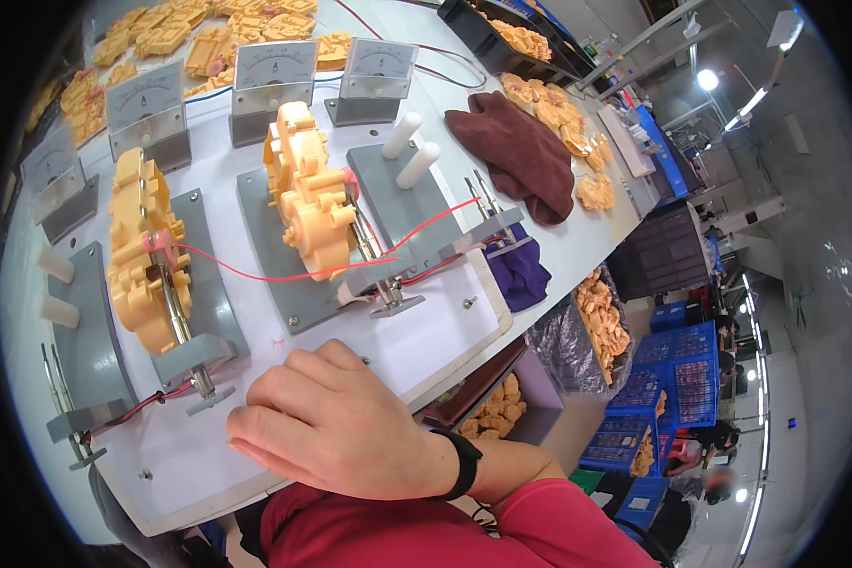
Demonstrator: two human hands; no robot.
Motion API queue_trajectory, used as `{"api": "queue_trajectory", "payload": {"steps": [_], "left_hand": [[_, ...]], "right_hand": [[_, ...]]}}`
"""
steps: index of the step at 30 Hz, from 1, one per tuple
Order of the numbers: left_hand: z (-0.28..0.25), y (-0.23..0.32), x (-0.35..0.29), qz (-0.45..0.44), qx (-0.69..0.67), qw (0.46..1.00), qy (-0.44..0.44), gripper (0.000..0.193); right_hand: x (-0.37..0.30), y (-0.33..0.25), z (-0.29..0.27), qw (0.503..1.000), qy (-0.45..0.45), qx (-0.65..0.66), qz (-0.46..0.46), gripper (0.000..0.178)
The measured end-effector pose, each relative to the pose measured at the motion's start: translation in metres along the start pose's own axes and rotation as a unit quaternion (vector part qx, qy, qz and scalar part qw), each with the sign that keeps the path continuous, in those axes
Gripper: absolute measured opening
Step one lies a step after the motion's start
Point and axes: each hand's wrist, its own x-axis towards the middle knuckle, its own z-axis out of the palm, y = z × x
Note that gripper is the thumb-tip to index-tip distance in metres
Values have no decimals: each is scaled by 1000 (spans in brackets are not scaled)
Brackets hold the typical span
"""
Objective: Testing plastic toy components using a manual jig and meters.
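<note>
My right hand (336, 426) comes in from the lower right, a black band (466, 464) at its wrist. It hovers or rests by the front edge of the white board (199, 473); which of these I cannot tell. Its fingers are curled, and whatever is in them is hidden. My left hand is out of view. Beyond my hand, a yellow plastic gear housing (147, 251) stands in the left grey fixture (208, 275). A second yellow gear housing (308, 199) stands in the right fixture (265, 237). Red wires (293, 280) run between them and toward the metal pins (483, 194).
Several analogue meters (275, 76) line the back of the board. Yellow housings (166, 28) lie heaped behind them. A brown cloth (516, 151) and a purple cloth (519, 270) lie to the right. Blue crates (677, 369) and a bin of yellow parts (530, 426) stand below table level.
</note>
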Motion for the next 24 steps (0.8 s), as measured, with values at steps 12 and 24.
{"api": "queue_trajectory", "payload": {"steps": [12,24], "left_hand": [[1,0,0,1,-5,1000,16,45],[0,2,1,5,11,1000,6,44]], "right_hand": [[1,1,-1,1000,-2,11,0,20],[1,1,-1,1000,-3,7,0,19]]}}
